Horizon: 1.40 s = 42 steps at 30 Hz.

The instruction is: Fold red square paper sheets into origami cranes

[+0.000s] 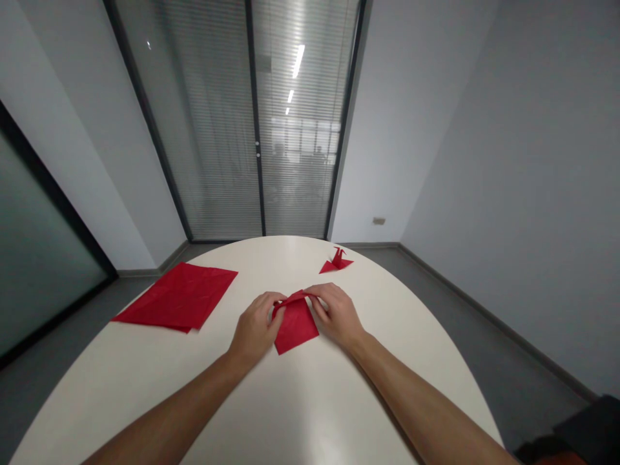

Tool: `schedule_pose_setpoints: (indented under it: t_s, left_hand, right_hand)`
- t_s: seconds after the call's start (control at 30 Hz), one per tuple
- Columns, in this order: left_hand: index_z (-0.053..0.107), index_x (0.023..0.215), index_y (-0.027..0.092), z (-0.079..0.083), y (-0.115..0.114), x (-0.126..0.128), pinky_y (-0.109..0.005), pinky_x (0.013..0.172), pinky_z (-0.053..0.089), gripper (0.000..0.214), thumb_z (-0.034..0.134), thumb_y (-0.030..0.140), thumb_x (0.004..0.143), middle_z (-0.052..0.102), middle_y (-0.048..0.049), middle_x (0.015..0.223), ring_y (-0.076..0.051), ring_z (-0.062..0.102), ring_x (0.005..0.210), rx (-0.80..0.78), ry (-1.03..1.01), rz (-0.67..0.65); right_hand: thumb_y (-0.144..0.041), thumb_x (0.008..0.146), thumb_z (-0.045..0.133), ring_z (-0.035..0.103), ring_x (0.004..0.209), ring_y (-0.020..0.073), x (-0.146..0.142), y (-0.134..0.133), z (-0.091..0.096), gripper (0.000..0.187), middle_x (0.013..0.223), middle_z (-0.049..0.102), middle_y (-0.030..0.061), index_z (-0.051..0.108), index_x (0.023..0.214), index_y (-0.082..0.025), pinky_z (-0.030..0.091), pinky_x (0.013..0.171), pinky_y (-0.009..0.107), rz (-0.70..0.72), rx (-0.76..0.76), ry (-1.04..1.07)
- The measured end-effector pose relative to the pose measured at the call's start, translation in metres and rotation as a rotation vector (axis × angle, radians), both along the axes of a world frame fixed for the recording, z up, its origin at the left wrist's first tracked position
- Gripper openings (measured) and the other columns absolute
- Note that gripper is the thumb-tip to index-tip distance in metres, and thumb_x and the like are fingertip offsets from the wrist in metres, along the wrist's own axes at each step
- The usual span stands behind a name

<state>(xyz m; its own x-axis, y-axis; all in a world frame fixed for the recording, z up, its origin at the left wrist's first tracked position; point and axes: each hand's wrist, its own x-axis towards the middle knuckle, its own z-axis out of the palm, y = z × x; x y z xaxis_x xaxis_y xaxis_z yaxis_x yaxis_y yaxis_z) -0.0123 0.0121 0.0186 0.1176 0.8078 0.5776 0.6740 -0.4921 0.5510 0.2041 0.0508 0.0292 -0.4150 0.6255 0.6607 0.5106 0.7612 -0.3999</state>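
A small square of red paper (298, 328) is between my hands over the white table, its far edge lifted and bent over. My left hand (256, 326) pinches that edge at its left end, thumb toward me and fingers behind. At the right end, my right hand (338, 313) grips the same edge between thumb and fingers. The near part of the paper hangs flat toward me, one corner pointing down. Just beyond my right hand stands a folded red paper crane (338, 260), touched by neither hand.
Larger sheets of red paper (181, 297) lie stacked at the table's left edge. The round white table (271, 413) spans the foreground. Behind it are a glass partition with blinds (217, 129) and grey walls. A dark object (588, 433) sits at the lower right.
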Motion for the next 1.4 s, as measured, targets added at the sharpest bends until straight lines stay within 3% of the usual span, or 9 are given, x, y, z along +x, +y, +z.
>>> schedule_pose_setpoints:
  t_s: [0.1, 0.23, 0.4, 0.5, 0.67, 0.8, 1.03, 1.27, 1.4]
  left_hand:
    - [0.066, 0.1, 0.022, 0.002, 0.002, 0.0, -0.035, 0.094, 0.05, 0.018, 0.049, 0.02, 0.094, 0.071, -0.0052, 0.105, -0.021, 0.065, 0.103, -0.025, -0.099, -0.02]
    - [0.068, 0.093, 0.02, 0.004, 0.003, 0.002, -0.032, 0.084, 0.052, 0.014, 0.055, 0.027, 0.092, 0.073, -0.0044, 0.095, -0.02, 0.067, 0.091, -0.156, -0.245, -0.056]
    - [0.068, 0.084, 0.019, 0.007, -0.002, 0.006, -0.031, 0.08, 0.051, 0.023, 0.051, 0.03, 0.094, 0.073, -0.0053, 0.088, -0.019, 0.066, 0.084, -0.236, -0.216, -0.194]
    - [0.067, 0.088, 0.018, 0.004, -0.003, 0.006, -0.033, 0.083, 0.05, 0.019, 0.052, 0.029, 0.093, 0.073, -0.0068, 0.092, -0.02, 0.066, 0.086, -0.212, -0.182, -0.17]
    - [0.059, 0.11, 0.019, -0.003, 0.002, 0.007, -0.031, 0.079, 0.05, 0.025, 0.06, 0.031, 0.088, 0.073, -0.0045, 0.091, -0.018, 0.067, 0.083, -0.278, -0.331, -0.117]
    - [0.06, 0.1, 0.021, -0.002, 0.002, 0.007, -0.029, 0.076, 0.049, 0.015, 0.06, 0.026, 0.086, 0.069, -0.0004, 0.083, -0.016, 0.064, 0.077, -0.28, -0.306, -0.175]
    - [0.064, 0.089, 0.02, -0.002, 0.007, 0.001, -0.029, 0.075, 0.049, 0.012, 0.055, 0.029, 0.088, 0.069, -0.0021, 0.083, -0.018, 0.064, 0.079, -0.215, -0.334, -0.04]
    - [0.065, 0.096, 0.02, -0.013, 0.011, 0.0, -0.03, 0.078, 0.051, 0.015, 0.057, 0.029, 0.086, 0.071, -0.0024, 0.087, -0.018, 0.066, 0.081, -0.254, -0.315, -0.02]
    - [0.066, 0.1, 0.023, -0.012, 0.009, -0.002, -0.032, 0.079, 0.05, 0.016, 0.057, 0.029, 0.089, 0.072, -0.0016, 0.088, -0.019, 0.067, 0.083, -0.3, -0.16, 0.074]
  right_hand:
    - [-0.03, 0.096, 0.056, 0.066, 0.096, 0.0228, 0.0, 0.002, -0.004, 0.021, 0.105, 0.072, 0.0081, 0.063, 0.114, -0.023, 0.053, 0.087, 0.038, -0.034, -0.109, 0.187]
    - [-0.037, 0.091, 0.065, 0.061, 0.075, 0.019, -0.001, 0.007, -0.012, 0.044, 0.08, 0.063, 0.0002, 0.05, 0.13, -0.023, 0.051, 0.072, 0.031, -0.093, -0.256, 0.395]
    - [-0.037, 0.094, 0.059, 0.049, 0.065, 0.0135, -0.005, 0.013, -0.016, 0.042, 0.073, 0.046, -0.0055, 0.046, 0.132, -0.024, 0.043, 0.064, 0.026, 0.012, -0.347, 0.548]
    - [-0.039, 0.094, 0.059, 0.041, 0.057, 0.01, -0.007, 0.014, -0.017, 0.042, 0.077, 0.044, -0.006, 0.045, 0.132, -0.026, 0.034, 0.053, 0.023, 0.091, -0.461, 0.588]
    - [-0.037, 0.092, 0.063, 0.043, 0.061, 0.0101, -0.008, 0.013, -0.018, 0.043, 0.079, 0.049, -0.0049, 0.048, 0.13, -0.026, 0.035, 0.055, 0.022, 0.139, -0.512, 0.555]
    - [-0.036, 0.092, 0.063, 0.045, 0.06, 0.0099, -0.009, 0.01, -0.019, 0.048, 0.078, 0.05, -0.0051, 0.045, 0.135, -0.027, 0.037, 0.056, 0.022, 0.159, -0.537, 0.517]
    - [-0.033, 0.091, 0.063, 0.057, 0.069, 0.0127, -0.006, 0.003, -0.021, 0.072, 0.09, 0.065, -0.0011, 0.025, 0.152, -0.028, 0.045, 0.066, 0.027, 0.182, -0.635, 0.26]
    - [-0.026, 0.092, 0.058, 0.061, 0.068, 0.0147, -0.003, 0.008, -0.02, 0.041, 0.084, 0.069, -0.0011, 0.05, 0.132, -0.023, 0.047, 0.068, 0.028, 0.042, -0.549, 0.145]
    - [-0.02, 0.09, 0.06, 0.065, 0.087, 0.0201, 0.0, 0.007, -0.01, 0.025, 0.094, 0.073, 0.0039, 0.064, 0.115, -0.022, 0.047, 0.084, 0.036, -0.101, -0.312, -0.022]
